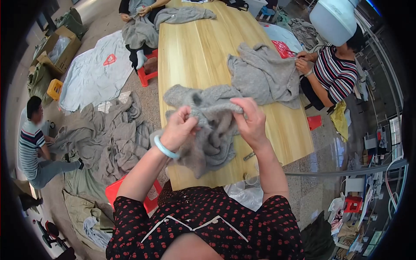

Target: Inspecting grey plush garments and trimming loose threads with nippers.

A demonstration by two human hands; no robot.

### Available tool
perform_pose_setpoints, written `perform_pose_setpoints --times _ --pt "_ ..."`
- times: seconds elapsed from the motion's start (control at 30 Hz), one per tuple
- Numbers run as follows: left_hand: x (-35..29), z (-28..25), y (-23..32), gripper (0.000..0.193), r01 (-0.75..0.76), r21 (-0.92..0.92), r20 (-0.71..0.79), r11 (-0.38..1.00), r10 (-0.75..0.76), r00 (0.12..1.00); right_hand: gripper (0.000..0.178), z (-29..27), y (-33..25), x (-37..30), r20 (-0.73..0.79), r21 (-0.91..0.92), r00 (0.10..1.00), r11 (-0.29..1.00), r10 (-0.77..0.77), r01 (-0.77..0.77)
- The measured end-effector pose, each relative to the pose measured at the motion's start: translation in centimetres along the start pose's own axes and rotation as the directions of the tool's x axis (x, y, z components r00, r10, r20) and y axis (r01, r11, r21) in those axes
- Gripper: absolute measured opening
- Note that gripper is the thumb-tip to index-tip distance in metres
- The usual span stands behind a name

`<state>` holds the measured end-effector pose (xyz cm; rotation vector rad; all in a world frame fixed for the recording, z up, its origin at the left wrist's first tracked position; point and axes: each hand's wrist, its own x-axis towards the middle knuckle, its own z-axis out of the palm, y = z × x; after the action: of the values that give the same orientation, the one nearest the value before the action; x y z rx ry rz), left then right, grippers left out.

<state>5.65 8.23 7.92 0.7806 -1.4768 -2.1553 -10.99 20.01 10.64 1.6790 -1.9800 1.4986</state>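
A grey knitted garment (212, 147) hangs from both my hands over the near end of the wooden table (199, 52). My left hand (178, 125), with a pale blue bangle at its wrist, pinches one side of the ribbed edge. The other side is gripped between thumb and fingers of my right hand (251, 119). Between them the edge is stretched, and the fabric below falls in loose folds. Part of the cloth is blurred. Just beyond lies more grey knitwear (260, 73), spread across the table toward the right side.
A co-worker in a striped top (333, 71) handles knitwear at the table's right; another person (143, 13) does so at the far left. Grey garments (117, 138) lie heaped on the floor beside a seated person (32, 143). A red stool (151, 201) stands near my left side. A lamp (333, 19) hangs upper right.
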Motion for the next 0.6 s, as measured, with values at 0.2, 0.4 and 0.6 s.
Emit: perform_pose_setpoints --times 0.2,0.4,0.6 --pt "-0.8 -1.9 -7.3 0.007 0.376 -0.124 0.012 0.918 -0.378 0.926 0.018 1.8 0.2 -4.9 0.351 0.21 0.9 0.915 0.259 -0.345" --pt "-3.0 -4.1 -8.5 0.007 0.456 -0.325 0.022 0.828 -0.476 0.879 0.018 3.4 1.6 -6.7 0.54 0.262 0.74 0.755 0.402 -0.601" --pt "-3.6 -4.9 -6.9 0.012 0.338 -0.16 0.003 0.927 -0.342 0.94 0.024 5.1 -0.7 -6.6 0.613 0.184 0.769 0.915 0.18 -0.36"
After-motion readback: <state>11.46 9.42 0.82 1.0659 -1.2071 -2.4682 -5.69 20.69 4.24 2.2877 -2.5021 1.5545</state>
